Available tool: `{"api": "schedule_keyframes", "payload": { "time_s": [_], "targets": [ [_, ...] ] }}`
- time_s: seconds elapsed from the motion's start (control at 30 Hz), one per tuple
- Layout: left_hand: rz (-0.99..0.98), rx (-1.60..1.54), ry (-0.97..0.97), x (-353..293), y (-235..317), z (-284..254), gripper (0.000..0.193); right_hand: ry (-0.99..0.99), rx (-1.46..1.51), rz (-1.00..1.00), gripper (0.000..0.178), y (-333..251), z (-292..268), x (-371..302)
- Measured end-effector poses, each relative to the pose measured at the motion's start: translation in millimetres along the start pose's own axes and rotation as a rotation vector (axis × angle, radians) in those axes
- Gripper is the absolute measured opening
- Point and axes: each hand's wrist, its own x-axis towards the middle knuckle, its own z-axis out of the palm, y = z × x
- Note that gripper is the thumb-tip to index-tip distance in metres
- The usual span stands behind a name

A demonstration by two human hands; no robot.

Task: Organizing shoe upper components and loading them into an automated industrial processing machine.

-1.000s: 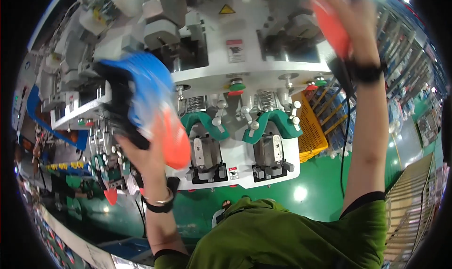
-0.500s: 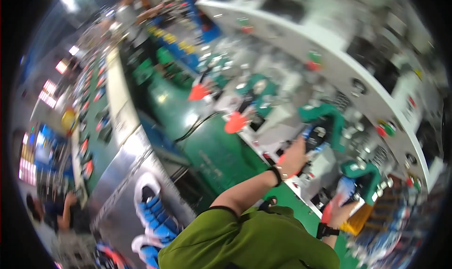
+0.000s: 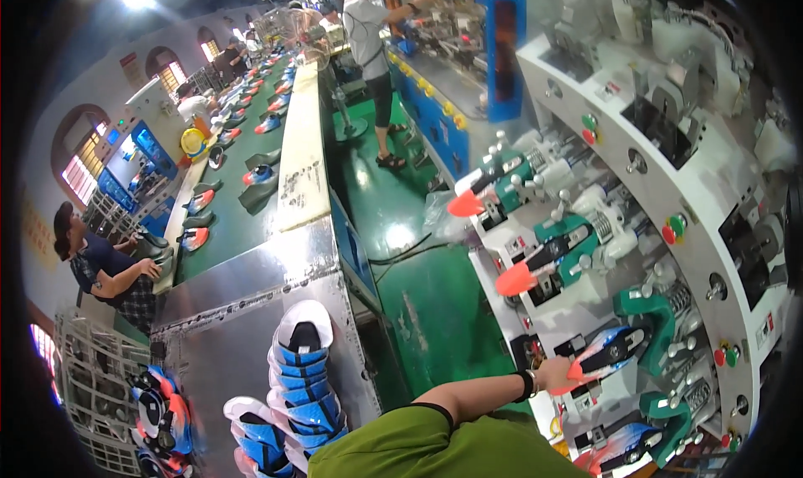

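While your right hand point(image 3: 554, 375) closes on the orange toe of the blue-and-white sneaker upper point(image 3: 604, 354) clamped in the white pressing machine point(image 3: 669, 227) at its lower edge, treat it as light and soft; grip the stiffer toe. Your left hand is out of view.

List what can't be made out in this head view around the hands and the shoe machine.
- Right hand: not visible, lost past the lower edge behind the green sleeve.
- Left hand: its fingers on the shoe are too small to show the grip.
- Lowest shoe on the machine: cut off by the lower edge.
- Stacked blue shoes: lower ones overlapped.
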Motion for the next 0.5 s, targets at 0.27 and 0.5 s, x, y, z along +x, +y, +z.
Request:
{"api": "schedule_keyframes", "payload": {
  "time_s": [0.27,0.5],
  "targets": [
    [0.226,0.314,-0.142,20,-16,18,0.034,-0.282,-0.089,-0.200,0.068,18,1,11],
    [0.183,0.358,-0.124,24,-24,21,0.030,-0.249,-0.416,-0.387,0.070,16,28,12]
  ]
}}
